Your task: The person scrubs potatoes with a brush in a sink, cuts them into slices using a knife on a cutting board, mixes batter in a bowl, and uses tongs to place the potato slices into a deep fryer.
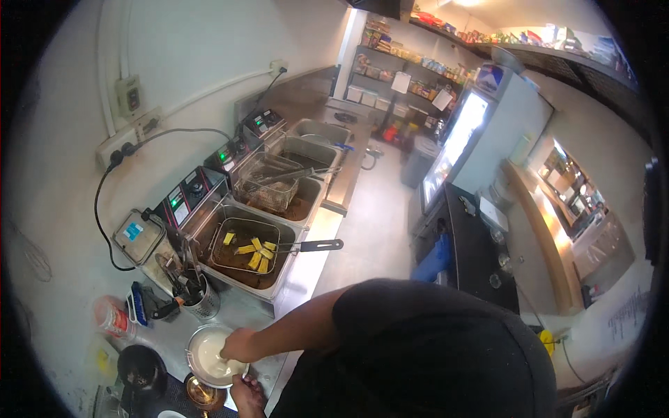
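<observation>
A metal bowl of pale, creamy batter stands on the steel counter. My right hand reaches over its rim with the fingertips in the batter; whether they hold something is hidden. At the near rim, my left hand grips the bowl's edge. Beyond the bowl is a deep fryer, where yellow pieces of food lie in a wire basket in brown oil. The basket's black handle sticks out over the fryer's edge.
More fryers continue behind, one with a raised empty basket and tongs. A perforated utensil holder, a black pan, a copper-coloured pot and a red-and-white tub surround the bowl. A power cord hangs along the wall.
</observation>
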